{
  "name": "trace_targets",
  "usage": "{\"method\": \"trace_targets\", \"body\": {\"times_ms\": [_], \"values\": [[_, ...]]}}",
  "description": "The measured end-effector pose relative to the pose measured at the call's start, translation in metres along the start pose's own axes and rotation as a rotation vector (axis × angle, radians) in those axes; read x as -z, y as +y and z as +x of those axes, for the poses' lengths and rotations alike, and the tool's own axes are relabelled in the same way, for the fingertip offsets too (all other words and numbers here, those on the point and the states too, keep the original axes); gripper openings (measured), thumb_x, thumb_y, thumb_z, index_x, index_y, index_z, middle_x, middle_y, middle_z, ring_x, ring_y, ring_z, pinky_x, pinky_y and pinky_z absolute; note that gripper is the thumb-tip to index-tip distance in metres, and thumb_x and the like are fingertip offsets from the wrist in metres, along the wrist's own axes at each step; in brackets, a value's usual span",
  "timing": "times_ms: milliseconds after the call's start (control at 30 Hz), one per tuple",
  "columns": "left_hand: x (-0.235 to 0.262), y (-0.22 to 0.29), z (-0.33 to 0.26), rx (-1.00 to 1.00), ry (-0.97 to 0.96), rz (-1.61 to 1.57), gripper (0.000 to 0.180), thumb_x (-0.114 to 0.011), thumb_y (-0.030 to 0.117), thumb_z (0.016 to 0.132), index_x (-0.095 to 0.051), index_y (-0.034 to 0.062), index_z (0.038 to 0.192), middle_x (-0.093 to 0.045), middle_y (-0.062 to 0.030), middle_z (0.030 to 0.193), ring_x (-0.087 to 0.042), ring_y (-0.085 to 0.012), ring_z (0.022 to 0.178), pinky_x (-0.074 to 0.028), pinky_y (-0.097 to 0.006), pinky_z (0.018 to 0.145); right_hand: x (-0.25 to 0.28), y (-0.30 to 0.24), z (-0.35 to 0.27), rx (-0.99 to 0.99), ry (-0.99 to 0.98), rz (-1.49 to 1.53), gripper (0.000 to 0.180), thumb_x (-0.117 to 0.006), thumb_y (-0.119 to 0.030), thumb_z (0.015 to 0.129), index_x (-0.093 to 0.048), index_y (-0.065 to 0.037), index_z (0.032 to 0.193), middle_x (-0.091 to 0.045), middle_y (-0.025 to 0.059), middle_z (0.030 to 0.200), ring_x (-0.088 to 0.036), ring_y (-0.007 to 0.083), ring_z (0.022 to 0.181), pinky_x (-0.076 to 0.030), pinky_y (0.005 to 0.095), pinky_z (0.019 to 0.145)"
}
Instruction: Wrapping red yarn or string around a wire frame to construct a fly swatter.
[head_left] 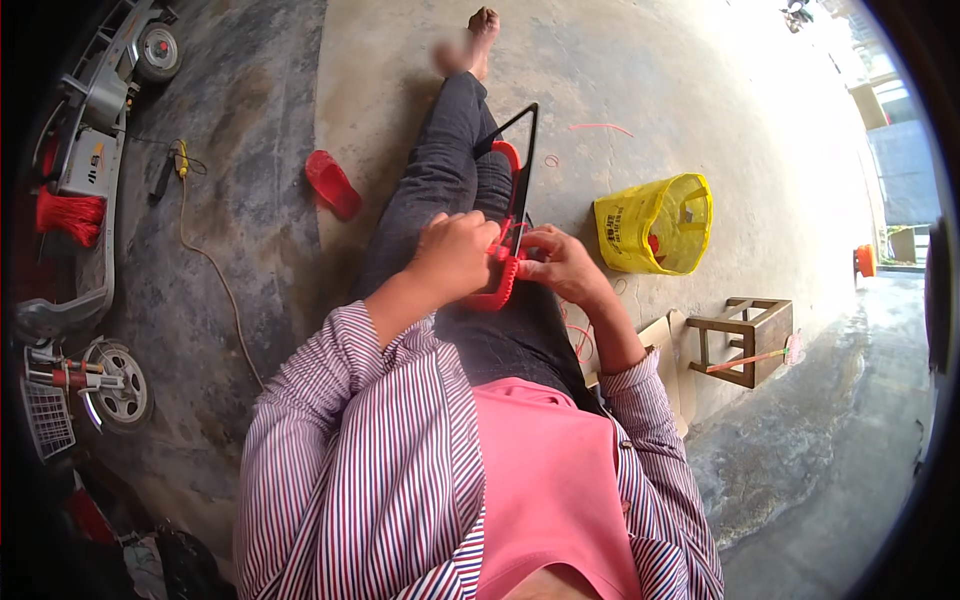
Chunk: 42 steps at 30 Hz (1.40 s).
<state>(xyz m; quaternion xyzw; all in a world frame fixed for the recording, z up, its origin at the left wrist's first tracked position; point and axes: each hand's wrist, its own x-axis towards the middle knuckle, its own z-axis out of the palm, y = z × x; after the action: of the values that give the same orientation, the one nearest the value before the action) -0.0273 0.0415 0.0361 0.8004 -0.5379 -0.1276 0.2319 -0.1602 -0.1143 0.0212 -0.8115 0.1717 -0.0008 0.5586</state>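
Note:
Across my thighs rests a black frame point(527, 160) with a thin bar standing up, its lower part partly covered by ridged red wrapping point(493, 299). My left hand point(455, 255) is closed at the frame's left side, on a red strand point(500, 240) running between the hands. On the other side, my right hand point(563, 265) pinches the frame's red wrapped edge between thumb and fingers. The fingertips of both hands are partly hidden, so the exact grip is hard to see.
A yellow bin point(618, 235) stands to the right, beyond a small wooden stool point(768, 340) and cardboard point(682, 370). A red slipper point(332, 185) and a cable point(218, 260) lie left. A red strand bundle point(70, 215) hangs on a parked vehicle point(95, 165).

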Motion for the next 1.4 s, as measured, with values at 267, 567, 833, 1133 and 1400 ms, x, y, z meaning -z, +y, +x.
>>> {"method": "trace_targets", "body": {"times_ms": [267,567,833,1133,1400], "values": [[-0.028,-0.009,0.015,0.035,0.361,-0.451,0.026,-0.059,0.002,0.071,-0.057,0.0042,0.097,-0.054,-0.0091,0.097,-0.054,-0.0226,0.095,-0.046,-0.032,0.081,0.028,-0.02,-0.015,0.162,0.368,0.037,0.027,-0.068,-0.02,0.075,-0.061,0.004,0.084,-0.056,0.0125,0.112,-0.055,0.0212,0.1,-0.044,0.0318,0.084],[-0.046,0.002,0.014,0.576,-0.133,-1.606,0.036,-0.047,0.005,0.072,-0.049,0.001,0.108,-0.053,-0.0047,0.095,-0.052,-0.0149,0.09,-0.037,-0.026,0.088,0.061,-0.16,-0.082,0.578,0.023,1.224,0.021,-0.047,-0.028,0.089,-0.034,-0.013,0.084,-0.045,0.0046,0.064,-0.039,0.0123,0.045,-0.033,0.0274,0.04],[-0.057,0.005,0.017,0.615,-0.073,-1.622,0.04,-0.045,0.003,0.068,-0.05,0.0018,0.108,-0.051,-0.0048,0.093,-0.05,-0.0174,0.093,-0.036,-0.029,0.09,0.052,-0.222,-0.124,0.617,-0.261,1.354,0.034,-0.064,-0.018,0.085,-0.031,-0.011,0.08,-0.049,0.0068,0.053,-0.034,0.0135,0.033,-0.026,0.0283,0.03],[0.01,0.041,0.006,-0.044,0.308,-0.588,0.023,-0.057,0.002,0.077,-0.056,0.0038,0.1,-0.059,-0.0049,0.076,-0.054,-0.0098,0.08,-0.043,-0.027,0.074,0.069,-0.169,-0.094,0.688,0.131,1.029,0.033,-0.067,-0.015,0.075,-0.043,-0.009,0.097,-0.053,0.0033,0.067,-0.046,0.0101,0.048,-0.035,0.0261,0.039],[-0.022,-0.014,0.005,0.468,-0.145,-0.63,0.025,-0.056,0.02,0.088,-0.062,-0.0026,0.079,-0.06,-0.0092,0.062,-0.057,-0.0133,0.059,-0.044,-0.03,0.055,0.003,-0.037,-0.019,0.037,0.028,-0.398,0.018,-0.069,-0.011,0.072,-0.063,-0.007,0.089,-0.063,0.009,0.078,-0.062,0.0229,0.068,-0.049,0.0309,0.064]]}}
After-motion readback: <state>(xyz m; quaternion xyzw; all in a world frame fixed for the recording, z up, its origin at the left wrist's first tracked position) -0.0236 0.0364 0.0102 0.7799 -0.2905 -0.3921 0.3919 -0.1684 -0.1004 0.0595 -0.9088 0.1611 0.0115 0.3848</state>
